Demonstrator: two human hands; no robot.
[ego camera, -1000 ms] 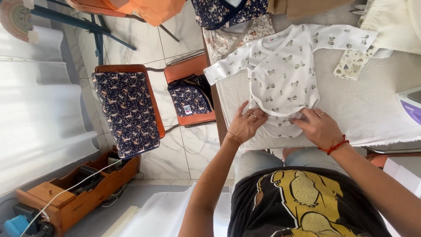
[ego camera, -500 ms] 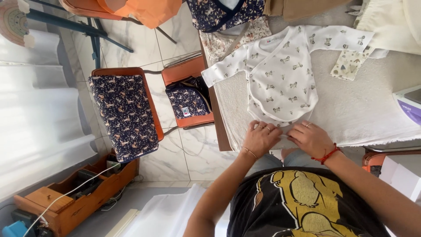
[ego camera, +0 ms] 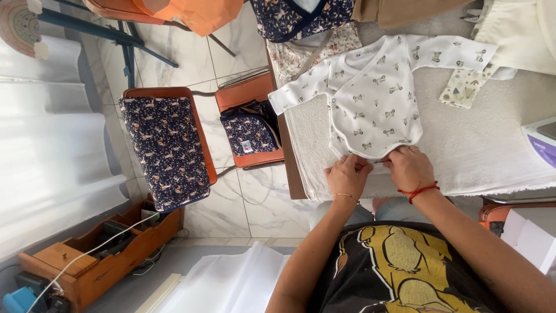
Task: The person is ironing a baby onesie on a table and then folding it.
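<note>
Bodysuit (ego camera: 373, 95), white with small prints, lies flat on the towel-covered bench (ego camera: 492, 145); both hands have drawn in from its lower sides to the near hem, left hand (ego camera: 346, 174) and right hand (ego camera: 410, 167) side by side, fingers pinched on the crotch flap.

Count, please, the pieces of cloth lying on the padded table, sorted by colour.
White printed baby bodysuit: 1
Dark blue printed garment: 1
Tan cloth: 1
Cream cloth: 1
Small pale printed pieces: 2
Total: 6

Bright even daylight; sharp throughout
</note>
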